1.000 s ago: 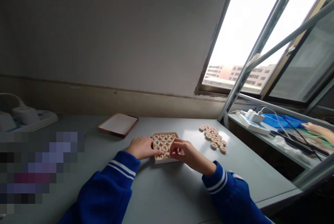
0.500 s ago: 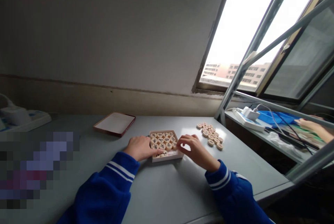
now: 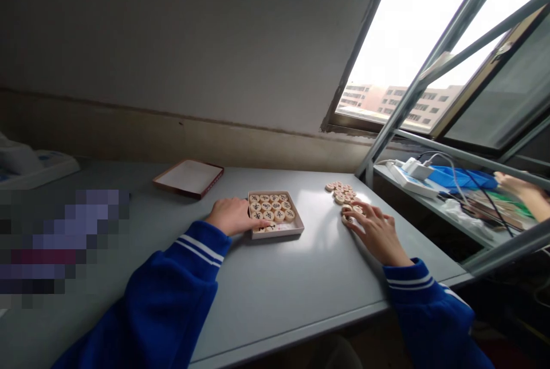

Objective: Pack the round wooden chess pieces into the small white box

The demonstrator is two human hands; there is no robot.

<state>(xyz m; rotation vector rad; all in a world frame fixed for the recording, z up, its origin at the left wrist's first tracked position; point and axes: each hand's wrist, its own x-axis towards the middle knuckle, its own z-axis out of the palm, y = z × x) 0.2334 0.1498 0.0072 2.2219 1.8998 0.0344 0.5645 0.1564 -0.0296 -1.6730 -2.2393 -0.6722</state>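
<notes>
A shallow open box (image 3: pixel 296 230) stands on the desk with rows of round wooden Chinese chess pieces (image 3: pixel 266 207) bearing dark characters. My left hand (image 3: pixel 232 216) grips the box's left side, its thumb lying over the front-row pieces. To the right, my right hand (image 3: pixel 378 231) is at the near end of a cluster of loose Chinese chess pieces (image 3: pixel 339 191). Its thumb and bent fingers close around one piece (image 3: pixel 346 209). The fingers partly cover the pieces beneath them.
An upturned box lid (image 3: pixel 189 178) lies left of the box on the grey desk (image 3: pixel 266 289). A metal bed frame (image 3: pixel 387 140) rises at the right. Beyond it are a power strip (image 3: pixel 412 179), a blue tray (image 3: pixel 464 177) and another person's arm (image 3: pixel 524 190).
My right hand has moved from the box's right side out to the loose pieces. My left hand stays on the box. The camera view has tilted slightly down.
</notes>
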